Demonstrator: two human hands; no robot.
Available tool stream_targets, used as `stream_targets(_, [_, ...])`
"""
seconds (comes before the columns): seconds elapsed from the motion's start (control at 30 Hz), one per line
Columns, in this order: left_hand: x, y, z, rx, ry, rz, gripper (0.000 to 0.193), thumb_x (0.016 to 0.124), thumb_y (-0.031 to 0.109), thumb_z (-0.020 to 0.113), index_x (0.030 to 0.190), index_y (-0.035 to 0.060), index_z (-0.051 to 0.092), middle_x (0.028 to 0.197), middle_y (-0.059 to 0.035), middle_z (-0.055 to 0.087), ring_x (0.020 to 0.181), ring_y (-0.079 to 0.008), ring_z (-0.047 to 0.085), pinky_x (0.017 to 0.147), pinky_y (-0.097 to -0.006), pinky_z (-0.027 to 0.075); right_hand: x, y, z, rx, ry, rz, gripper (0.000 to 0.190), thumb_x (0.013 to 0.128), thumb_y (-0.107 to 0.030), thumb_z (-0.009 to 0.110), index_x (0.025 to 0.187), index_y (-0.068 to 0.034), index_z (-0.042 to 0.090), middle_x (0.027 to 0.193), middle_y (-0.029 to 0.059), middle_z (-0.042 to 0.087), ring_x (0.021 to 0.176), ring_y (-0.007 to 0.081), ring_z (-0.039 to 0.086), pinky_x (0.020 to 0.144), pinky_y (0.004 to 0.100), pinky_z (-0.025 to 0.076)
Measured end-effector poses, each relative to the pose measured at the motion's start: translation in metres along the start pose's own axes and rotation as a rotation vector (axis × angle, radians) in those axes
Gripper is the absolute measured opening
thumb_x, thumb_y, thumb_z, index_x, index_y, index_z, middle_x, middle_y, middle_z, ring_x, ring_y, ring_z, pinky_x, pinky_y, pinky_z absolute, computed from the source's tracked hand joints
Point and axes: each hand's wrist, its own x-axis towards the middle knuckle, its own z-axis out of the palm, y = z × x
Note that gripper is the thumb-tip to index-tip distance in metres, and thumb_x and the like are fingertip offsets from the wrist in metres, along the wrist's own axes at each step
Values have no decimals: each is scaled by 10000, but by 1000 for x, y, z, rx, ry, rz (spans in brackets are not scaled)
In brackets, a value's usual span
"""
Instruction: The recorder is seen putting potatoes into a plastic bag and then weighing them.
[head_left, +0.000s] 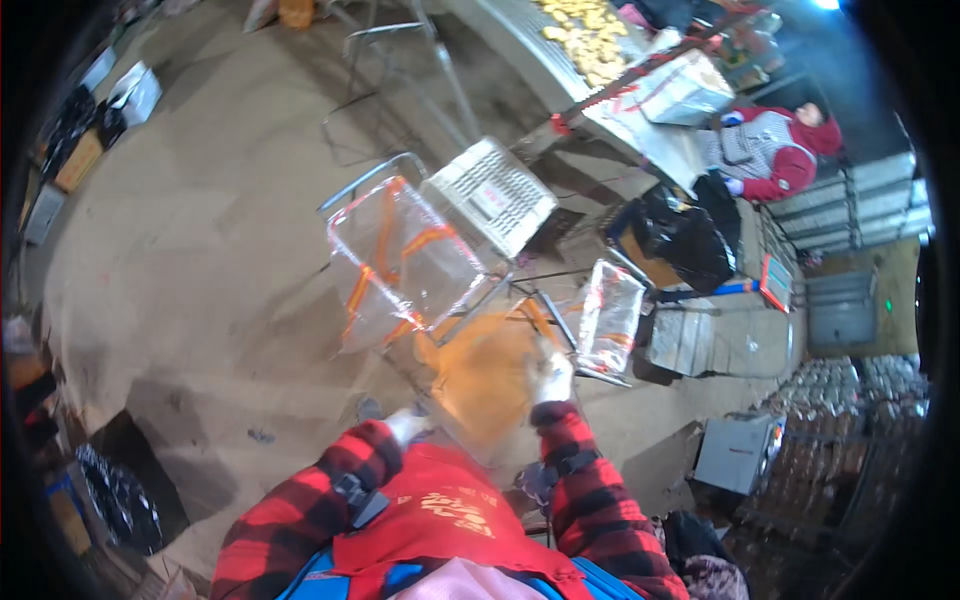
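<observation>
My right hand (553, 376), in a white glove, is at the right edge of an orange-brown sheet-like thing (484, 379) in front of my body. That thing is blurred, so I cannot tell whether it is a box or a sheet. White-gloved too, my left hand (409, 426) is low at its near left side; its fingers are blurred. Just beyond lies a clear plastic wrap with orange tape (420, 262) over a metal-framed stand. Right of my right hand, a smaller plastic-wrapped bundle (611, 319) rests on a metal frame.
A white plastic crate (491, 196) stands past the wrapped stand. Yellow produce (585, 37) lies on a conveyor (517, 37), where a person (765, 154) in a red hood works. A black plastic bag (686, 232) and a scale display (776, 283) are at right, a grey cabinet (739, 452) nearer.
</observation>
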Motion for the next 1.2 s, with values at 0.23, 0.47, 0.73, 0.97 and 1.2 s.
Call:
stream_targets(0.23, [-79,28,-143,44,475,312,323,831,252,612,1087,60,565,956,-73,625,846,-156,593,739,-284,464,-84,-113,16,-69,-177,-36,229,758,-138,556,959,-65,639,919,166,620,878,310,594,779,372,470])
stream_targets(0.47, [-95,-14,-470,285,-104,608,129,779,199,511,876,162,589,837,-43,580,793,-215,558,643,-333,438,-35,-157,51,126,-299,36,309,851,-295,509,1042,-71,604,995,148,609,928,295,577,821,362,445])
stream_targets(0.73, [-105,254,-476,300,370,-112,307,815,316,439,1078,159,449,1096,-54,438,1007,-239,395,818,-390,294,31,-303,104,111,-300,222,349,829,-299,490,1091,-85,576,1071,142,581,1003,314,540,895,365,410])
stream_targets(0.97, [-52,437,-508,477,240,-141,502,858,421,336,1287,165,280,1330,-45,267,1227,-242,211,976,-436,142,23,-309,161,-12,-213,720,379,816,-355,473,1086,-109,579,1093,138,578,1022,301,536,874,391,418])
stream_targets(1.2, [-31,530,-474,387,50,145,313,836,239,513,1127,122,521,1026,-101,576,910,-253,560,762,-354,439,121,-337,240,-195,-256,731,376,782,-379,500,1044,-134,612,1014,138,619,916,327,593,817,422,457])
